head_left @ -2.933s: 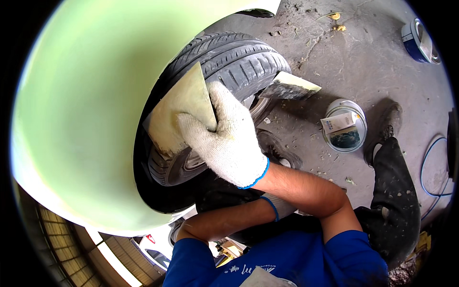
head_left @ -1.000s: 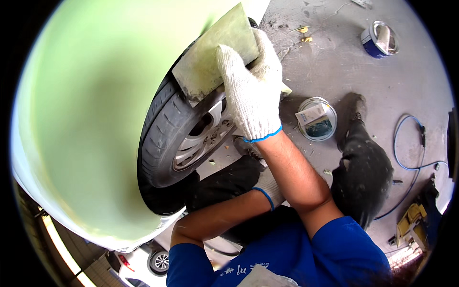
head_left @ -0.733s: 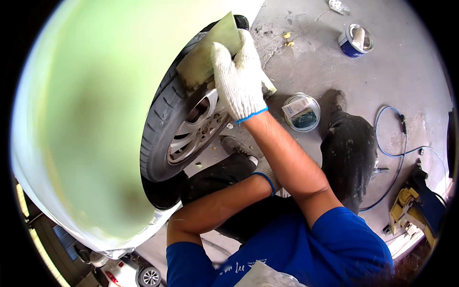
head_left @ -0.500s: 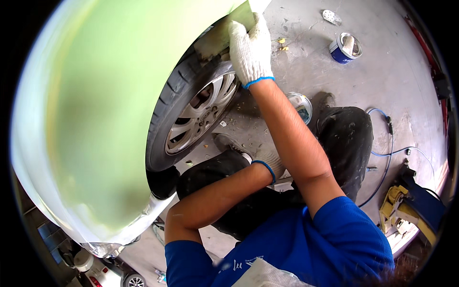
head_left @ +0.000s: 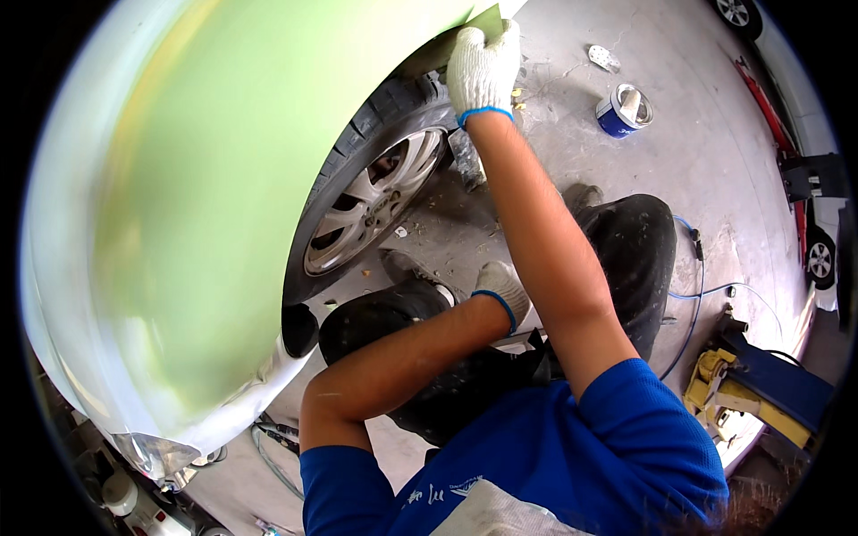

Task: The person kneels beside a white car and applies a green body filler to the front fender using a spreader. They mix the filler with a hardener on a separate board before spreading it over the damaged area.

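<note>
My right hand (head_left: 483,73), in a white knit glove with a blue cuff, pinches a flat green-tinted sheet (head_left: 489,24) with a square corner. It is held at the upper edge of the wheel arch, against the car's fender; what the sheet is made of I cannot make out. The fender (head_left: 214,196) is coated pale green over white. Below my right hand is the tire (head_left: 365,134) with its silver wheel (head_left: 380,196). My left hand (head_left: 500,284), gloved the same way, is near my knees under my right forearm. Its fingers are mostly hidden.
A blue-and-white can (head_left: 618,121) with something pale in its mouth stands on the floor, near a perforated white pad (head_left: 604,59). A blue hose (head_left: 700,295) and a yellow-and-blue piece of equipment (head_left: 760,384) are at right. A dirty grey flat piece (head_left: 467,161) lies beside the wheel.
My right hand with the sheet has shifted slightly along the arch, up and to the right. My view has shifted too. The open tin behind my forearm is now hidden.
</note>
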`<state>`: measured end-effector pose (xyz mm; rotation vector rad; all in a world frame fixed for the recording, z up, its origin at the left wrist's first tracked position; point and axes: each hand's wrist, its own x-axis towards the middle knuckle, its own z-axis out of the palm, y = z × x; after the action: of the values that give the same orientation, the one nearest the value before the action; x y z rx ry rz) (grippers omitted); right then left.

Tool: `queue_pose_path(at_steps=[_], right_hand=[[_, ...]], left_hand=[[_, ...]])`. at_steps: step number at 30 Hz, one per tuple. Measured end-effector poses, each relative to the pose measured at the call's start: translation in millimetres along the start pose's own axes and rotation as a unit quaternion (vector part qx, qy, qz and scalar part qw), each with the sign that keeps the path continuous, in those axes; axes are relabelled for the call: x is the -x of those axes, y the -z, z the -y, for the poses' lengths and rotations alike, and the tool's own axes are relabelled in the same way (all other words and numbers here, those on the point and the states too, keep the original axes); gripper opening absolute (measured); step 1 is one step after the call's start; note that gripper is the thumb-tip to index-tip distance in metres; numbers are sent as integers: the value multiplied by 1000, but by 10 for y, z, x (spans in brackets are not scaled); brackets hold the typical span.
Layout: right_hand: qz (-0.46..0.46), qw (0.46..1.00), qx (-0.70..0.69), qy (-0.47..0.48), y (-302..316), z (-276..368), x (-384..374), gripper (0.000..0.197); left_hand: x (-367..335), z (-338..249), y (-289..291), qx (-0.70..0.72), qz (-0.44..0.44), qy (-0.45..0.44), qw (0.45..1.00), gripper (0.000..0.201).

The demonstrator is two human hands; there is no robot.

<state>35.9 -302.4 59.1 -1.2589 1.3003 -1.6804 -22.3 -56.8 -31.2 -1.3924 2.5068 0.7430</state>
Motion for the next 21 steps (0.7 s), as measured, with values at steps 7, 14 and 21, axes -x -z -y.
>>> queue_pose_path(at_steps=[7,14,21], right_hand=[[11,996,-90,8,-97,-190,-102,25],[40,990,-131,-29,2,-190,-54,22],[28,982,-179,-44,16,-63,44,21]], left_hand=[[100,-25,179,-19,55,-17,998,30],[172,-63,223,-31,36,-22,999,21],[94,-76,294,-21,98,-6,995,28]])
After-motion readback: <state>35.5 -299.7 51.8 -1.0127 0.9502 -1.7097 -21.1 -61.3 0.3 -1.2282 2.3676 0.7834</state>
